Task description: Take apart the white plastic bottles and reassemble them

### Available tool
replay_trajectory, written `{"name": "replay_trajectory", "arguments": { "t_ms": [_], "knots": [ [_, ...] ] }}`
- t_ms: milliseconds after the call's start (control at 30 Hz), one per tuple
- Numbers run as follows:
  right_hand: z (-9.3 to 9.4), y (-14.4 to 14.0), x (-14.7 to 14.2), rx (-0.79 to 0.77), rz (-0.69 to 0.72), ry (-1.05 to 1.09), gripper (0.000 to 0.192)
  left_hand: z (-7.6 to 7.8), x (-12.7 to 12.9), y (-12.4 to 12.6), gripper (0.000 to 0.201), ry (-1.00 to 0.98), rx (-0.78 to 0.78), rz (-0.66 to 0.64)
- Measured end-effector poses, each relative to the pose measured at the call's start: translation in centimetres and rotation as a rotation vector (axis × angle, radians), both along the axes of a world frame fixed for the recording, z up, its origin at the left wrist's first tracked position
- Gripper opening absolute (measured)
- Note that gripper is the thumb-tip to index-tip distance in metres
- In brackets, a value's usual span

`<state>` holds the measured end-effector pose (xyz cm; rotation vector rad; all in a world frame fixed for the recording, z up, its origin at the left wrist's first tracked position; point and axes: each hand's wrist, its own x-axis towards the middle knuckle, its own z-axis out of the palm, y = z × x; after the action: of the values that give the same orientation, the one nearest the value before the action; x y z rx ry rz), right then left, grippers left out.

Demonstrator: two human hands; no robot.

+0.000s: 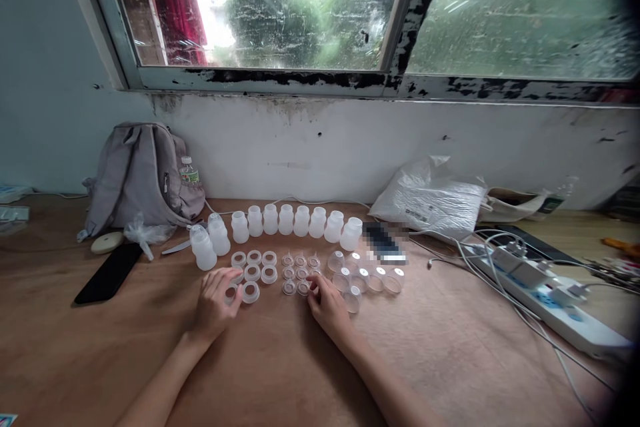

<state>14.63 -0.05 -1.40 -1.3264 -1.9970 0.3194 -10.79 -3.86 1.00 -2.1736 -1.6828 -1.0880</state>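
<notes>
My left hand (217, 300) is at the front left of a group of translucent screw rings (251, 292). Its thumb and fingers curve around one ring (231, 293), which is partly hidden. My right hand (327, 300) has its fingertips pinched at the front right corner of a grid of small clear bottle nipples (301, 273); the nipple there is mostly covered. Right of that hand lie several clear dome caps (360, 278). Behind, frosted baby bottles (286, 220) stand in a curved row. Two bottles at the left end, one the front bottle (203, 248), look taller, with tops on.
A grey backpack (137, 177), a black phone (109, 273) and a round cream disc (107, 242) are at the left. To the right are a blurred-out phone (384, 242), a white plastic parcel (430, 197) and a power strip (545, 300) with trailing cables.
</notes>
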Motion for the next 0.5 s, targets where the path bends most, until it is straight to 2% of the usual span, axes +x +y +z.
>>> {"name": "replay_trajectory", "arguments": {
  "t_ms": [67, 167, 300, 400, 500],
  "knots": [
    [0.1, -0.1, 0.0, -0.007, -0.002, 0.009, 0.027, 1.4, -0.6, 0.5, 0.020, 0.015, 0.052, 0.052],
    [0.2, -0.1, 0.0, -0.010, 0.001, 0.027, 0.027, 4.7, -1.7, 2.1, 0.022, 0.079, 0.084, 0.169],
    [0.2, -0.1, 0.0, -0.005, 0.011, 0.055, 0.027, 8.8, -3.3, 5.5, 0.039, 0.175, -0.009, 0.430],
    [0.1, 0.0, 0.0, -0.007, 0.020, 0.077, 0.028, 10.0, -4.4, 7.8, 0.047, 0.218, -0.185, 0.555],
    [0.2, 0.0, 0.0, 0.001, 0.019, 0.097, 0.029, 9.9, -5.0, 9.0, 0.045, 0.217, -0.307, 0.565]
  ]
}}
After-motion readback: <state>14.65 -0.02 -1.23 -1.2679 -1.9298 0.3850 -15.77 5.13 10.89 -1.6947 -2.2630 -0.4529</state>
